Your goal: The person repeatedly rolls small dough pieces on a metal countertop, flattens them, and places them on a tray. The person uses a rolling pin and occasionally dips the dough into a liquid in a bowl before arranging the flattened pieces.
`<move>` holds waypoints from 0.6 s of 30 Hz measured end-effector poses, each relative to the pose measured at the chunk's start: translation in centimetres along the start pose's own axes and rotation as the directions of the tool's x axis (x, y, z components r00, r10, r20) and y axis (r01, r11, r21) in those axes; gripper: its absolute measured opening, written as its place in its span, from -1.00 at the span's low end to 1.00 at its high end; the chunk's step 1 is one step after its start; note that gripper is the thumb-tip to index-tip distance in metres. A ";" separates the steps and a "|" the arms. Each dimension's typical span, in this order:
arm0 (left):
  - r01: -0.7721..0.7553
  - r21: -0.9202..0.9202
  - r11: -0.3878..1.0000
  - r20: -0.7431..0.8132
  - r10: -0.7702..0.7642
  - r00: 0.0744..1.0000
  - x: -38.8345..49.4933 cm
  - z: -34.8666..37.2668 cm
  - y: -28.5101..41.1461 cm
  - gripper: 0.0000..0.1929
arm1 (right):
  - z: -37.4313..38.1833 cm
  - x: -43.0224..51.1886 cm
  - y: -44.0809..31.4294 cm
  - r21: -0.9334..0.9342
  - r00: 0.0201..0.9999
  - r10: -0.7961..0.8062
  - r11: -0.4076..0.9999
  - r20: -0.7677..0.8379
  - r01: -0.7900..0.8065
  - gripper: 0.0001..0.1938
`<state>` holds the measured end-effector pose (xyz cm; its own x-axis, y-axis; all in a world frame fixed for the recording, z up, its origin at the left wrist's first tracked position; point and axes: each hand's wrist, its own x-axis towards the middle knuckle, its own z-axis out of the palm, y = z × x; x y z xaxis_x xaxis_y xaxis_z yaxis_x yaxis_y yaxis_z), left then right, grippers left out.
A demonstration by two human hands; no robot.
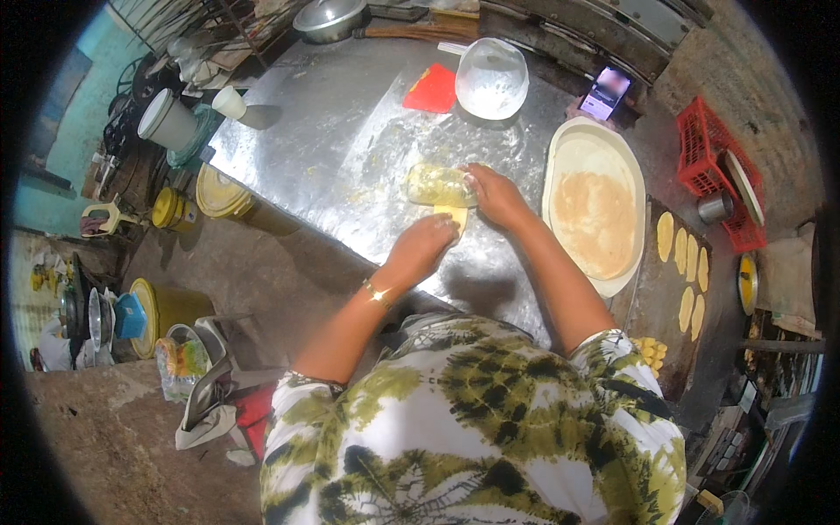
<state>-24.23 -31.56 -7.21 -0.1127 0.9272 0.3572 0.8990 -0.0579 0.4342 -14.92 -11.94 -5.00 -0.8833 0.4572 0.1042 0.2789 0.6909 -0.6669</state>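
On the floured metal tabletop [328,157], a pale yellow, flour-dusted cylinder [438,185], perhaps a rolling pin, lies crosswise before me. My right hand [489,190] is at its right end, the fingers curled over it. Just below the cylinder, my left hand [426,241] has its fingertips on a flat strip of yellow dough [459,215], whose far end meets the cylinder. Whether the left fingers pinch the dough or only rest on it is hard to see. To the right stands a cream oval tray [550,177] holding a light brown powder or crumbs.
A whitish bowl [492,79] and a red scraper [432,88] lie farther back. Beside the oval tray, a dark baking sheet [663,289] bears several flat dough pieces [665,236]. A lit phone [604,93] stands behind the tray. At the left corner is a white cup [229,103].
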 end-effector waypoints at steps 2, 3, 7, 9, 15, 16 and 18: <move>-0.057 0.017 0.998 0.021 0.056 0.998 -1.5 0.6 0.0 -0.70 | 0.2 0.1 0.3 -0.004 1.000 0.021 1.000 -0.005 -0.021 -0.67; -0.036 0.017 0.999 0.015 0.036 0.999 -1.9 0.8 0.2 -0.71 | 0.1 0.2 0.3 -0.008 1.000 0.027 1.000 -0.007 -0.027 -0.67; 0.020 0.038 0.999 0.021 -0.021 1.000 -2.8 1.1 0.8 -0.72 | -0.1 0.4 0.1 -0.005 1.000 0.011 1.000 0.011 -0.011 -0.68; 0.020 0.053 0.998 0.033 -0.022 0.999 -2.9 1.0 1.0 -0.73 | 0.2 0.5 0.6 -0.007 0.999 -0.037 0.999 -0.031 0.037 -0.69; 0.014 0.039 0.999 0.052 -0.016 0.999 -3.6 0.9 1.2 -0.73 | 0.3 1.6 0.6 -0.007 0.994 -0.032 0.999 -0.107 0.031 -0.74; 0.028 0.019 0.999 0.062 -0.029 0.998 -3.6 0.6 1.8 -0.72 | 0.3 1.8 0.7 -0.018 0.995 -0.018 1.000 -0.100 0.017 -0.74; 0.040 0.006 0.999 0.080 -0.040 0.996 -3.8 0.0 2.6 -0.70 | 0.1 2.4 0.8 -0.041 0.996 0.011 0.999 -0.088 -0.014 -0.74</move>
<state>-21.45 -35.27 -7.43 -0.1146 0.9555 0.2719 0.8962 -0.0186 0.4432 -16.83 -10.37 -5.32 -0.8435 0.5122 0.1620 0.3066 0.7067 -0.6377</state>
